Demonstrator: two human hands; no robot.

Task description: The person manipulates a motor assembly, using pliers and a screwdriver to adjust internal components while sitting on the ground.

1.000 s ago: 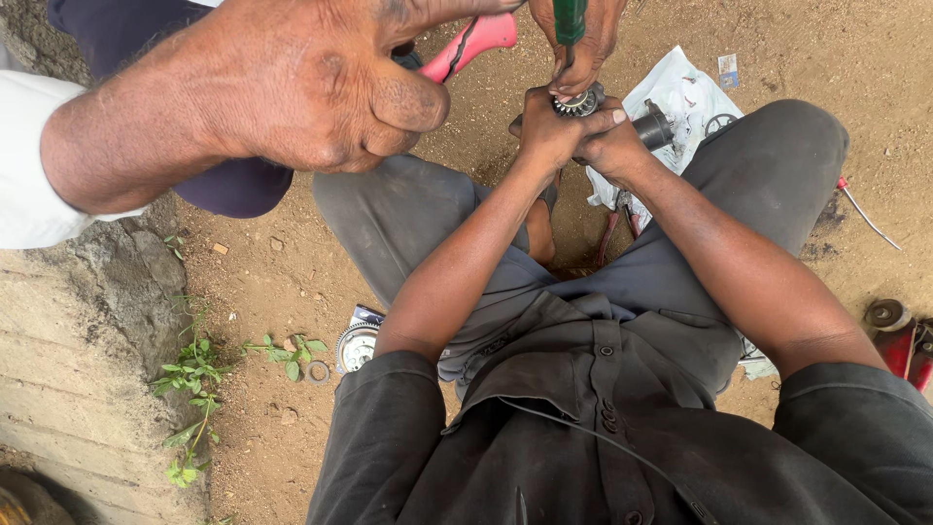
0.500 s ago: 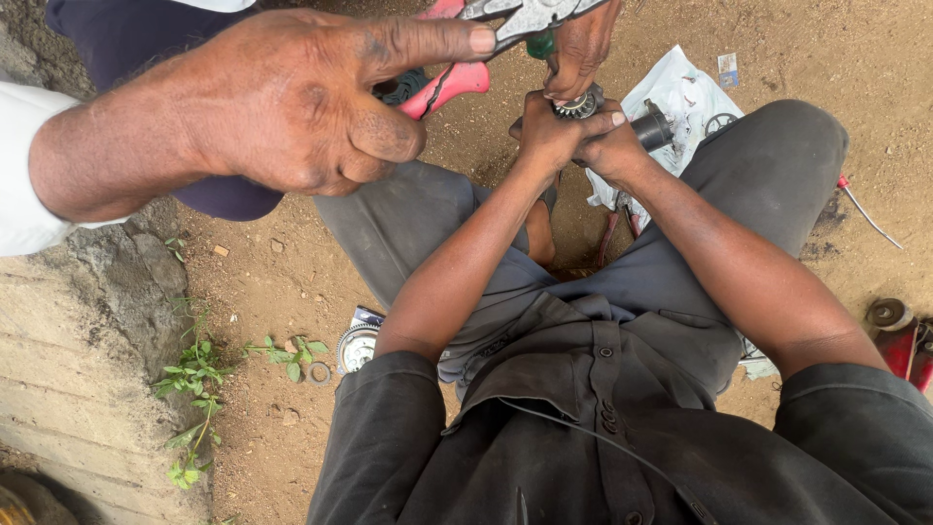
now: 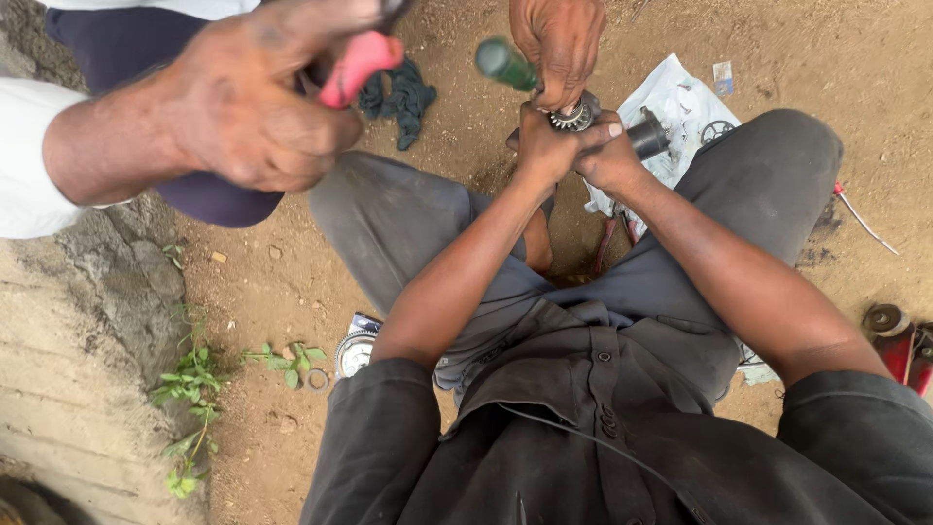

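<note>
**Pink tool pulled back, green tool tilted**

Since a second ago, a co-worker's hand (image 3: pixel 258 107) had lifted the pink-handled tool (image 3: pixel 358 63) clear of the work. The green-handled tool (image 3: pixel 503 61) had gone from upright to slanted, so the part was probably still being worked. Left hand (image 3: pixel 542 146) and right hand (image 3: pixel 610 163) both clenched the toothed, greasy metal shaft (image 3: pixel 573 118) above the dusty ground, near a crumpled white sheet (image 3: pixel 680 97).
</note>
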